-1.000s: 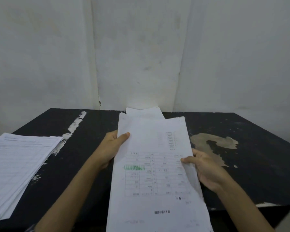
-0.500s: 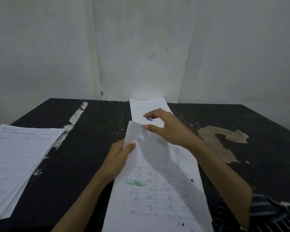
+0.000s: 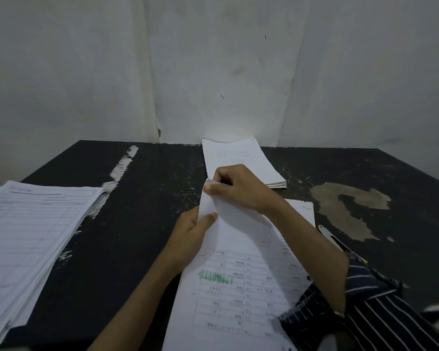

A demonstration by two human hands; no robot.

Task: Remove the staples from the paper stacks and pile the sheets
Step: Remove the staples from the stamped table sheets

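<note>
A stapled stack of printed sheets (image 3: 241, 287) with a green stamp lies lengthwise in front of me on the black table (image 3: 142, 224). My left hand (image 3: 192, 234) grips its left edge near the far corner, thumb on top. My right hand (image 3: 238, 188) pinches that far left corner, which is curled up between the fingers. The staple itself is hidden under the fingers. A thick pile of white sheets (image 3: 241, 160) rests at the back against the wall. A wider pile of lined forms (image 3: 28, 239) lies at the left edge.
A flat metal tool with a dark handle (image 3: 331, 236) lies on the table right of my right forearm. A worn tan patch (image 3: 350, 209) marks the table's right side. My striped sleeve (image 3: 365, 300) covers the stack's near right part. A white wall rises behind.
My right hand left the stack's right edge, reached over to the far left corner and closed on it, bending it up. My left hand stays on the left edge.
</note>
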